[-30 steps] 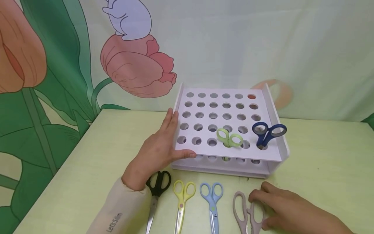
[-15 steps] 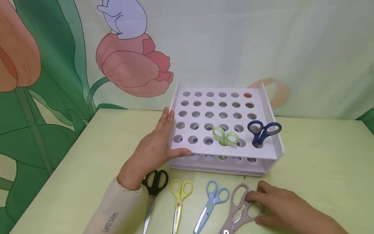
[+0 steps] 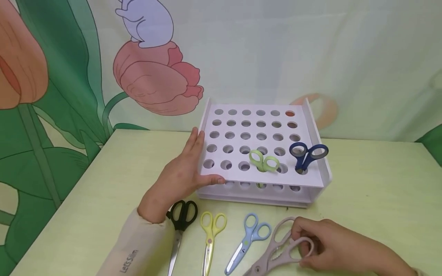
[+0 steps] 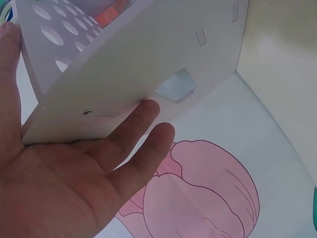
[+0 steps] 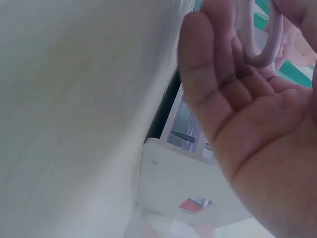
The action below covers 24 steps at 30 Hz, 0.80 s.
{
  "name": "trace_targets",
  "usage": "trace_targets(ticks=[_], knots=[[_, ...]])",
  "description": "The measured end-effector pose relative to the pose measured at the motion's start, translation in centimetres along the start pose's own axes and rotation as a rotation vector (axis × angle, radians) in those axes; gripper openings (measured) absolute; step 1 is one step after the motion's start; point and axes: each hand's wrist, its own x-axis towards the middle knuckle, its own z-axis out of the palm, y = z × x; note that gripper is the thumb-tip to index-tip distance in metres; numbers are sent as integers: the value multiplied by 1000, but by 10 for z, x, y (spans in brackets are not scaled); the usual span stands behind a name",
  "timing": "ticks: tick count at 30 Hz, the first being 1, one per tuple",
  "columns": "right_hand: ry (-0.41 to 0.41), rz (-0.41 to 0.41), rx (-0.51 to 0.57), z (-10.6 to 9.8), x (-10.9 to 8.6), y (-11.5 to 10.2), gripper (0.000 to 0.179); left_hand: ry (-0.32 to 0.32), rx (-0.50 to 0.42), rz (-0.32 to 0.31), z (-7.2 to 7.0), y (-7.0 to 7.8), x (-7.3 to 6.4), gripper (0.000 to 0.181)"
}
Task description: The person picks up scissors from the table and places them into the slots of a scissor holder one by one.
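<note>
My left hand (image 3: 179, 176) rests against the left side of a white rack (image 3: 238, 175) with rows of round holes, its thumb along the front edge. In the left wrist view its fingers lie nearly straight along the side panel (image 4: 138, 74). My right hand (image 3: 340, 245) grips a handle loop of pinkish-grey scissors (image 3: 261, 264), whose handles are tipped up and blades run out of view at the bottom. Part of a loop (image 5: 270, 54) shows above the right palm. Light green scissors (image 3: 264, 164) and dark blue scissors (image 3: 307, 155) stand in front-row holes, handles up.
Before the rack lie black scissors (image 3: 183, 216), yellow scissors (image 3: 212, 230) and light blue scissors (image 3: 249, 237), handles toward the rack. Behind the pale green table (image 3: 380, 184) hangs a cloth (image 3: 241, 50) printed with tulips and a rabbit.
The pinkish-grey scissors have turned aslant and their handles have lifted in my right hand's grip. The light blue scissors have also swung aslant. My left hand stays at the rack.
</note>
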Motion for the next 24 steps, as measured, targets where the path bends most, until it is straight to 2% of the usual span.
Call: trace_targets(ticks=[3,6,9,11,12,14,17,20,24], knots=[[9,-47,87,-3,3,-2,30,1,-14,-8,-2,-2,-2,129],[33,-5,191,-7,1,-5,30,5,-22,-2,-2,-2,-2,128],[86,-13,244,-12,0,-8,32,7,-17,-1,-2,-3,-3,127],[110,-43,308,-13,-2,-9,34,1,-13,-2,-1,-2,-3,127],[118,-87,341,-14,-3,-10,35,0,-10,-2,0,-2,-3,126],[112,-157,430,-15,-3,-12,40,-1,-8,-2,0,-1,-4,126],[101,-235,509,-19,-3,-17,47,3,1,-4,0,-1,-4,126],[153,-308,438,-22,-3,-25,48,9,10,-7,-1,-1,-3,127],[284,-352,320,-29,-1,-36,46,11,14,-7,-3,-1,-2,127]])
